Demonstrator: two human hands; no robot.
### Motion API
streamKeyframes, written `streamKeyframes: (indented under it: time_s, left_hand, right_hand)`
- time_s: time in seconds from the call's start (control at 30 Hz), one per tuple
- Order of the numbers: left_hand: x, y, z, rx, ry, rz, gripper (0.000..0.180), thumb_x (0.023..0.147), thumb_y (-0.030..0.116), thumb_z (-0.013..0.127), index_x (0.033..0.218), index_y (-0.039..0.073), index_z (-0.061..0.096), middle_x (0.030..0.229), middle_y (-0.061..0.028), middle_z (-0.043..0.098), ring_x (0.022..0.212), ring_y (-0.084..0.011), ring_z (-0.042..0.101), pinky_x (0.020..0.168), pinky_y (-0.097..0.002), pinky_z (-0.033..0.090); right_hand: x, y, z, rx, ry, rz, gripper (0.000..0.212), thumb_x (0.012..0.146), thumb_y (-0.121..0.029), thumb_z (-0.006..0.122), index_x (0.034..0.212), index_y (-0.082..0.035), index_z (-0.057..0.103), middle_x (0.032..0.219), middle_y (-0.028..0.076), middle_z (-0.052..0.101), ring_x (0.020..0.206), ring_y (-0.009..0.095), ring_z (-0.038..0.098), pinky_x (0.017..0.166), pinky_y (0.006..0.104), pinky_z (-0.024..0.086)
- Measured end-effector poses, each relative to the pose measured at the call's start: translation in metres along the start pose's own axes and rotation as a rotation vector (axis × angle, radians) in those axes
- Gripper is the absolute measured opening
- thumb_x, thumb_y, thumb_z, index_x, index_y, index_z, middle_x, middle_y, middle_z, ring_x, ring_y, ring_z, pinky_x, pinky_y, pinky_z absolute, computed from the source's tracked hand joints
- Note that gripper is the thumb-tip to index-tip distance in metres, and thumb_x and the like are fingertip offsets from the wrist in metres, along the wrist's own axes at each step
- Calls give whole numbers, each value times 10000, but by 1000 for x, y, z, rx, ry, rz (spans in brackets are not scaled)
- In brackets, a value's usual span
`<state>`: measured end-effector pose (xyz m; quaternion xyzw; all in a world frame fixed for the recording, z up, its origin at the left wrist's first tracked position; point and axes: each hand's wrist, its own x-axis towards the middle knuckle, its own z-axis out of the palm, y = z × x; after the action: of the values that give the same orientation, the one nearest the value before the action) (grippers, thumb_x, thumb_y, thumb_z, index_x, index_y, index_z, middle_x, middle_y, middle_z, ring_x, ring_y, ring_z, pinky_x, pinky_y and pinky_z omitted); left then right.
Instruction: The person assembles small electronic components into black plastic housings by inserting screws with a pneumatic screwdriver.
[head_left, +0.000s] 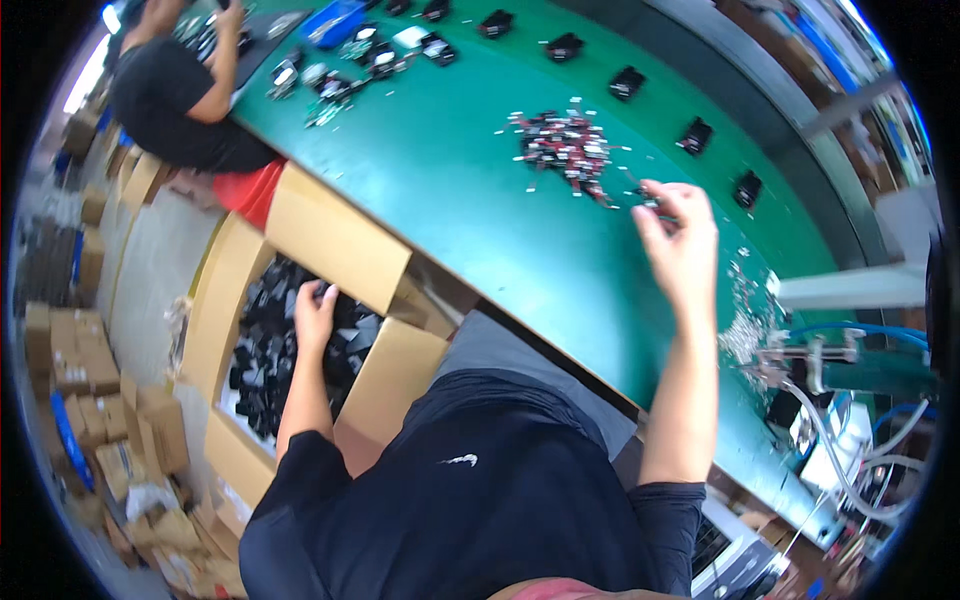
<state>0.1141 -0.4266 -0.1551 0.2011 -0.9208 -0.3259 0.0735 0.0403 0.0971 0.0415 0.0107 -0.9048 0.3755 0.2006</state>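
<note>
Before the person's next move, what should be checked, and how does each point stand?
1. Left hand inside the open cardboard box: ok.
2. Left hand closed on a black part: cannot tell.
3. Right hand at the edge of the pile of small red and black pieces: ok.
4. Piece pinched in right fingers: cannot tell.
5. Black units spaced along the green belt: ok.

A long green worktable (480, 200) stands over a pale floor (150, 270) stacked with cartons (75, 345).
</note>
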Motion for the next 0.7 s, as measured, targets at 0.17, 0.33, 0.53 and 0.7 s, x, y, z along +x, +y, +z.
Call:
streamKeyframes:
  time_s: [0.17,0.33,0.53,0.7]
  left_hand:
    - [13,-55,4,-261,8,-2,306,958,240,740,1116,-11,663,999,-61,681,863,-125,609,797,-277,509]
    - [-10,-12,-23,-85,203,141,345,1006,251,670,1217,-21,654,1122,-119,660,1017,-206,613,918,-327,493]
    - [-32,120,-53,-342,219,450,506,1092,349,468,1406,-34,570,1134,-111,571,1008,-206,574,862,-319,477]
    - [-55,252,10,-330,-163,1037,492,1045,292,497,1375,-57,602,1172,-171,608,1062,-300,572,923,-392,485]
  right_hand:
    - [-62,-19,-6,-83,-79,150,401,845,-72,749,1233,-44,653,991,152,637,861,315,665,771,403,555]
    - [-122,-1,-11,-316,51,160,353,817,-111,780,1141,-50,654,1049,123,643,966,341,631,844,432,538]
    - [-137,4,-17,-191,147,130,312,807,-117,807,1081,-36,683,1068,105,658,966,320,632,844,411,544]
    - [-133,12,-26,-190,175,37,254,825,-96,787,1054,-27,703,1103,101,678,998,313,639,858,401,547]
